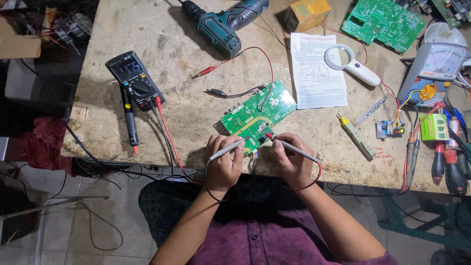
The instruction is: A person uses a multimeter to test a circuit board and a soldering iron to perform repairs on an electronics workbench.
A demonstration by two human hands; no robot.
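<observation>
A green circuit board [255,110] lies near the front edge of the workbench [196,118]. My left hand [223,164] grips a grey test probe [226,148] with a black lead, its tip on the board's near end. My right hand [293,162] grips a second grey probe [294,148] with a red lead, its tip touching the same area. A black digital multimeter [135,81] lies to the left with its display lit.
A teal cordless drill [223,22] and a yellow box [308,13] lie at the back. A paper diagram [316,73], magnifying glass [351,62], second green board [382,22], analog meter [431,73] and screwdrivers [449,167] crowd the right. Red and black clip leads [230,73] run to the board.
</observation>
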